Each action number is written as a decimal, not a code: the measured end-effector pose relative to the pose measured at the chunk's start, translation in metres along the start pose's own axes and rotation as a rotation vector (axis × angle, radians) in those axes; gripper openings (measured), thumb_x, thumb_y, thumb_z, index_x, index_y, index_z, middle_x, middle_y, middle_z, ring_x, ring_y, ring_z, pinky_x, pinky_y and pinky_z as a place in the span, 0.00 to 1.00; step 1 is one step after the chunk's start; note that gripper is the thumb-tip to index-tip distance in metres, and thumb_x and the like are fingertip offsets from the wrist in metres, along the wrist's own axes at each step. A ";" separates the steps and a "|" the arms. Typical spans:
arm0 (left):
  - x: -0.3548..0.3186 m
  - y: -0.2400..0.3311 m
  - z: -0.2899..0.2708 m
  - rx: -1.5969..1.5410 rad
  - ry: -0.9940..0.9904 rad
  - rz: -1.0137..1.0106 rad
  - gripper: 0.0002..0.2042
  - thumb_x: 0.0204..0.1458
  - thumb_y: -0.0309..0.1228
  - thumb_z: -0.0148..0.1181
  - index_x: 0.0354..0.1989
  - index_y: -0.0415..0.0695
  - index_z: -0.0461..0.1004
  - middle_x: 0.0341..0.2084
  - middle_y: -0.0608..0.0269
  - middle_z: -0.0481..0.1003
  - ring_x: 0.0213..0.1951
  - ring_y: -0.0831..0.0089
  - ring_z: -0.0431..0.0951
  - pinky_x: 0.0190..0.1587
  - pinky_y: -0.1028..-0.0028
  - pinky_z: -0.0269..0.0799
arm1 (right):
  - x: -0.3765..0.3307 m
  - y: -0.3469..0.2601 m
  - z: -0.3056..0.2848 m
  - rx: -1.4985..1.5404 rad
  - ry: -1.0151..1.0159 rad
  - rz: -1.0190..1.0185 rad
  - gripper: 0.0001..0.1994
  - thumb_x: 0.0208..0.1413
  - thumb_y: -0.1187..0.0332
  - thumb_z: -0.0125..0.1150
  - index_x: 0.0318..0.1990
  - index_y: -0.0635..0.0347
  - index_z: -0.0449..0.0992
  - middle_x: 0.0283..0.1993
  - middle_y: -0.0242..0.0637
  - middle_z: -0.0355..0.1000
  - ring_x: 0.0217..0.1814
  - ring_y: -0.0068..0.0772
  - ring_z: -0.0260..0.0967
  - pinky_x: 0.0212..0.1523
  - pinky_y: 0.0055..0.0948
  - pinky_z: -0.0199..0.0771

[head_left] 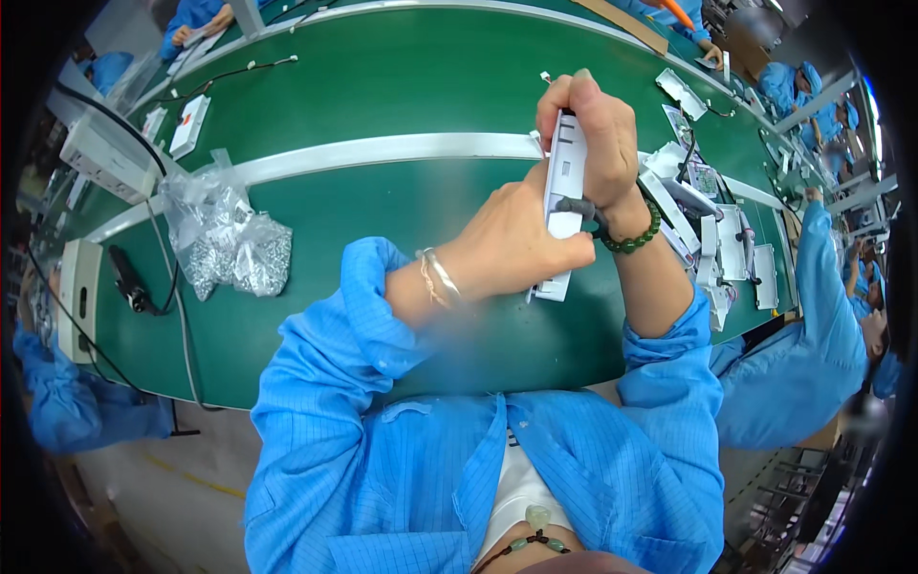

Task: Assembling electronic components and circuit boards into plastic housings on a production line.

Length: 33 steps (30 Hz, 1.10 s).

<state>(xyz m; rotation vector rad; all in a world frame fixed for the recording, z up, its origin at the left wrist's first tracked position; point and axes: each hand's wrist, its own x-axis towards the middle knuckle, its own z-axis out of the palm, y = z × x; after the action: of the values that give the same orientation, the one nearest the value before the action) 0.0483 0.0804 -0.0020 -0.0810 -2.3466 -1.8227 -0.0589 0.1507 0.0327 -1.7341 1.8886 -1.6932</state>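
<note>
A long narrow white plastic housing [566,170] is held up between both of my hands over the green bench. My left hand [516,230] grips its lower half, thumb across the near side and fingers behind it. My right hand [604,139] is closed round the upper end, its thumb pointing up along the edge. From the housing's side sticks a dark grey cable end [574,206], running toward my right wrist. A small white connector [545,77] on a thin wire shows beyond my right fingertips. What lies inside the housing is mostly hidden.
Several white housings and cables [732,244] are heaped to my right. On the left lie a clear bag of small metal parts [239,249], a black-handled tool [129,277] and a beige box [80,301]. A white rail [382,148] crosses the bench. Co-workers in blue sit around.
</note>
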 end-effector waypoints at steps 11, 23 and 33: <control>-0.001 -0.015 -0.001 0.543 0.271 0.166 0.22 0.38 0.37 0.59 0.31 0.29 0.62 0.17 0.42 0.70 0.23 0.50 0.73 0.27 0.62 0.69 | 0.024 0.023 -0.018 -0.205 0.365 -0.102 0.23 0.58 0.57 0.36 0.18 0.63 0.68 0.14 0.29 0.62 0.14 0.17 0.57 0.17 0.18 0.53; 0.003 -0.021 -0.020 0.612 0.359 0.325 0.18 0.41 0.40 0.59 0.26 0.34 0.64 0.13 0.48 0.69 0.17 0.54 0.72 0.21 0.63 0.68 | 0.034 0.046 -0.026 -0.071 0.339 0.021 0.28 0.56 0.47 0.37 0.17 0.62 0.69 0.14 0.27 0.62 0.18 0.15 0.56 0.19 0.17 0.53; -0.002 -0.026 -0.013 0.739 0.479 0.418 0.17 0.41 0.39 0.58 0.21 0.35 0.65 0.09 0.52 0.67 0.13 0.56 0.70 0.17 0.65 0.66 | 0.045 0.063 -0.009 -0.185 0.348 -0.187 0.27 0.57 0.54 0.33 0.13 0.64 0.67 0.11 0.34 0.59 0.15 0.23 0.58 0.18 0.20 0.54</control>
<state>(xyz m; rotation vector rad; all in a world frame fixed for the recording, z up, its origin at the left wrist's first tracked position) 0.0480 0.0614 -0.0240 -0.0285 -2.2566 -0.6352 -0.1227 0.1083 0.0172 -1.8301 2.1429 -2.0653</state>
